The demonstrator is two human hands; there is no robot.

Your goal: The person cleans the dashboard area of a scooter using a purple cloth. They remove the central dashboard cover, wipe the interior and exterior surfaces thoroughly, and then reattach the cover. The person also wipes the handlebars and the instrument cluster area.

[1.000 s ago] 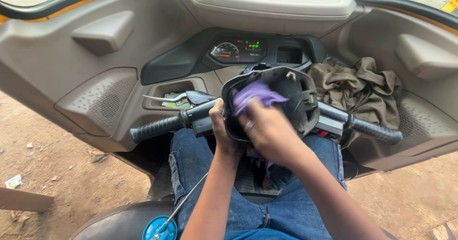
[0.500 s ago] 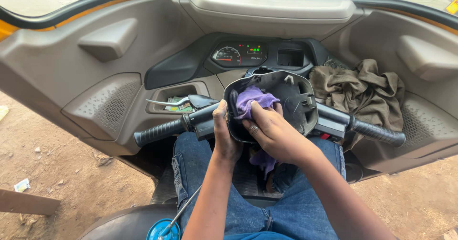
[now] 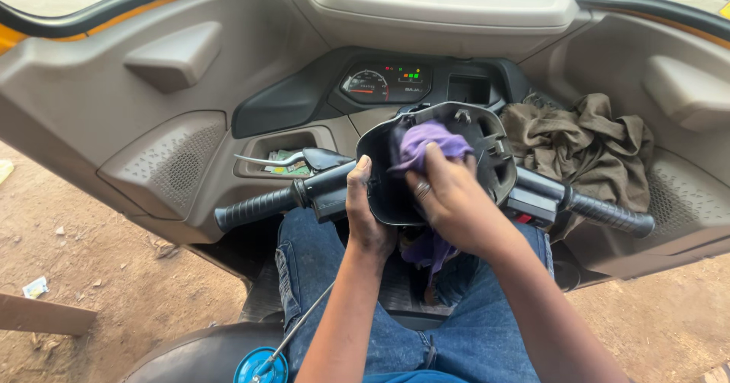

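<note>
Purple cloth (image 3: 430,143) pushed higher inside black cover (image 3: 380,193), right hand (image 3: 456,200) pressing

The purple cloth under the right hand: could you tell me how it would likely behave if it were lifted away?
The purple cloth is bunched under the right hand and a tail hangs limp below, so it is probably floppy. It looks thin, hence likely light. It should not roll or break, though it might snag on the black cover.

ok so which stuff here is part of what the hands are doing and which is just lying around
In use:
purple cloth
black cover
right hand
left hand

Lying about:
brown rag
blue cap
papers in the pocket
</note>
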